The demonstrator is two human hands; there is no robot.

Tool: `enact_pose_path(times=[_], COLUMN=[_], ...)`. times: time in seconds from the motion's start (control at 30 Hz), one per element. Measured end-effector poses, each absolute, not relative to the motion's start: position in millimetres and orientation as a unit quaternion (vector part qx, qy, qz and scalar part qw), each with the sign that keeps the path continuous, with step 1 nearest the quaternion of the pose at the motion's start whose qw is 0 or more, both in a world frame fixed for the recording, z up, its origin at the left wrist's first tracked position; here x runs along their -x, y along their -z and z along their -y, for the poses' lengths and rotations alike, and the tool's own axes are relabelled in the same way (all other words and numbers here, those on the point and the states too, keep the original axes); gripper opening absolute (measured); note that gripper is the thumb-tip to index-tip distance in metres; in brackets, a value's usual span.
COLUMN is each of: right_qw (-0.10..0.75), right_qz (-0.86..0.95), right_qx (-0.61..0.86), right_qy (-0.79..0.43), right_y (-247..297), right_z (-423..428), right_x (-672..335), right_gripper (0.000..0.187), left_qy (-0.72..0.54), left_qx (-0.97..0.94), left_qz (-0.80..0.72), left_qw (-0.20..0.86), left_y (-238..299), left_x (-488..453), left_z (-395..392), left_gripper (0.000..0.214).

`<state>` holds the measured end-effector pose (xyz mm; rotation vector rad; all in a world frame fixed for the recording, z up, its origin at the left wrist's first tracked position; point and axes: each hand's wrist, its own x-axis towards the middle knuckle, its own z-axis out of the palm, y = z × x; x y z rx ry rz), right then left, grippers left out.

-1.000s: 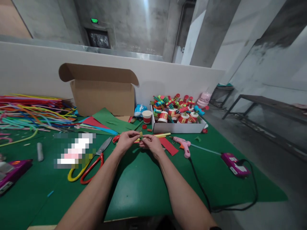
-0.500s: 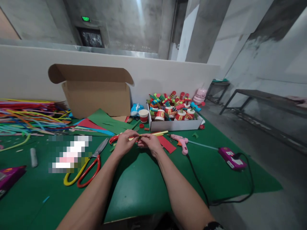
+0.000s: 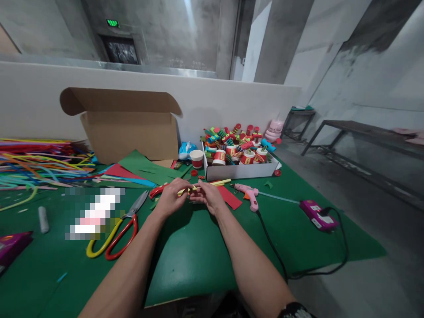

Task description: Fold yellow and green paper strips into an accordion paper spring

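My left hand (image 3: 171, 197) is closed, with thumb and forefinger pinched at a small, narrow yellowish strip (image 3: 193, 189). Facing it, my right hand (image 3: 210, 197) has bent fingers around the strip's other side; its grip is looser and the fingertips partly overlap the strip. Just behind the hands lie yellow paper strips (image 3: 221, 182). A red paper piece (image 3: 231, 198) lies right of my right hand, and a red-handled tool (image 3: 157, 191) is partly hidden behind my left hand. Large scissors (image 3: 130, 215) with one yellow and one red handle lie left of my left forearm.
A pink glue gun (image 3: 247, 193) lies at right, its cord running past a purple box (image 3: 318, 215). Behind stand a paper cup (image 3: 196, 159) and a white box (image 3: 243, 171) of colourful cup toys. Coloured strips (image 3: 43, 163) and an open cardboard box (image 3: 130, 137) are at back left.
My right hand's fingers have loosened and its forefinger has lifted a little. The left hand keeps its pinch. The whole view has shifted slightly.
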<state>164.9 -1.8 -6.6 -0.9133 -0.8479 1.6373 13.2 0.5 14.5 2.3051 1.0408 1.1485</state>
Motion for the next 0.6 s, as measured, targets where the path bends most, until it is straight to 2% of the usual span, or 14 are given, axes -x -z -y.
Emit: enact_pose_path(times=[0.17, 0.27, 0.37, 0.6], right_qw=[0.511, 0.540, 0.584, 0.617], right_qz=[0.358, 0.342, 0.322, 0.293], right_qx=[0.396, 0.394, 0.385, 0.374], right_qy=[-0.673, -0.660, -0.638, -0.628], right_y=[10.2, 7.6, 4.0, 2.9], right_z=[1.1, 0.4, -0.5, 0.0], right_x=[-164.7, -165.9, -166.2, -162.9], right_gripper=[0.023, 0.024, 0.025, 0.027], left_qy=[-0.422, -0.479, -0.533, -0.489], left_qx=[-0.793, -0.709, -0.602, -0.562], left_qz=[-0.376, -0.407, -0.430, -0.408], left_qw=[0.228, 0.320, 0.411, 0.528], left_y=[-10.7, -5.6, -1.9, -11.3], left_x=[-15.7, -16.3, -16.8, -29.2], left_z=[-0.9, -5.6, -10.4, -1.1], left_gripper=[0.025, 0.023, 0.032, 0.041])
